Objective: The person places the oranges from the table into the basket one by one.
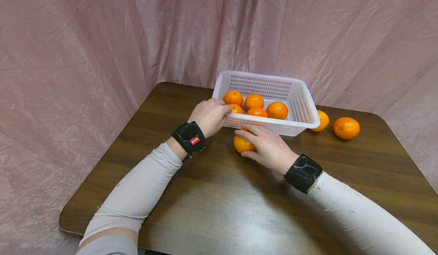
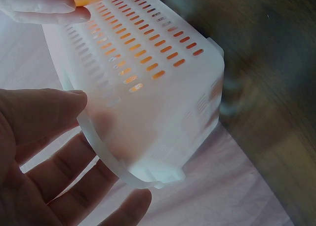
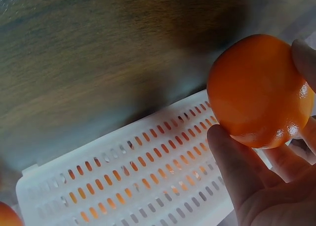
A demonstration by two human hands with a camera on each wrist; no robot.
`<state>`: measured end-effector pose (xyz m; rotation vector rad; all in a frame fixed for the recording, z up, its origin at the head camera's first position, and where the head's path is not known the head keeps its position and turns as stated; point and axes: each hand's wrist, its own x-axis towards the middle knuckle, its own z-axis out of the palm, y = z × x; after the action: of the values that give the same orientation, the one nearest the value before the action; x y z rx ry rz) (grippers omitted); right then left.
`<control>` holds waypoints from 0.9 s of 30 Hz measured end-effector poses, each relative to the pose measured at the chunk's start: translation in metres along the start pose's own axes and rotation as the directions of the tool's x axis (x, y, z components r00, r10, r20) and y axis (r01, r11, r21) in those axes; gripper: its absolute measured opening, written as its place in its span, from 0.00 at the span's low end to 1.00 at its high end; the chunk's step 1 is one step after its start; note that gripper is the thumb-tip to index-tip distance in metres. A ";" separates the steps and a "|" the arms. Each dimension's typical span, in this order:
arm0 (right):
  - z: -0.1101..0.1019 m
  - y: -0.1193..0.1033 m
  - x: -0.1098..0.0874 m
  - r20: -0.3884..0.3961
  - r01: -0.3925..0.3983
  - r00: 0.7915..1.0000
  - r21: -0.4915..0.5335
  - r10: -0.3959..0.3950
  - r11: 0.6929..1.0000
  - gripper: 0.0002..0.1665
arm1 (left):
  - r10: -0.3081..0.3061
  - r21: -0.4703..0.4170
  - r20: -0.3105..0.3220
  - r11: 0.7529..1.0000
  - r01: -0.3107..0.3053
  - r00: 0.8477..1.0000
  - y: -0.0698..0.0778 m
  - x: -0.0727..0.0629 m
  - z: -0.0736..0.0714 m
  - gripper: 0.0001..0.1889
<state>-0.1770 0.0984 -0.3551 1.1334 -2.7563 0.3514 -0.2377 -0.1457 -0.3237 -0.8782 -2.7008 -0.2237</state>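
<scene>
A white slotted plastic basket [image 1: 267, 123] stands toward the back of the table, with several oranges [image 1: 254, 101] inside. My left hand [image 1: 210, 116] holds its near left corner; in the left wrist view the thumb [image 2: 64, 112] is at the rim and the other fingers reach past it. Just in front of the basket's near wall, my right hand [image 1: 270, 146] grips an orange [image 1: 242, 142]. The right wrist view shows that orange [image 3: 259, 90] between thumb and fingers, close to the slotted wall.
Two more oranges lie to the right of the basket, one [image 1: 321, 121] beside its right end and another [image 1: 346, 128] farther out. Beneath everything is a brown wooden table [image 1: 205, 194]. A pink curtain [image 1: 191, 30] hangs behind and around the table.
</scene>
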 end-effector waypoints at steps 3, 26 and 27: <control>-0.002 -0.001 -0.001 0.001 -0.001 1.000 -0.005 0.001 1.000 0.43 | 0.001 0.002 0.000 1.000 -0.001 1.000 0.000 0.000 0.000 0.08; -0.025 -0.004 -0.016 0.005 0.010 1.000 -0.002 -0.010 1.000 0.41 | -0.014 -0.011 0.015 1.000 0.014 1.000 0.001 0.000 -0.002 0.08; -0.026 -0.004 -0.017 0.003 0.011 1.000 -0.002 -0.011 1.000 0.42 | -0.013 -0.013 0.015 1.000 0.014 1.000 0.001 0.000 -0.002 0.08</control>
<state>-0.1612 0.1142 -0.3332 1.1499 -2.7513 0.3456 -0.2363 -0.1451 -0.3217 -0.8689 -2.7227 -0.2383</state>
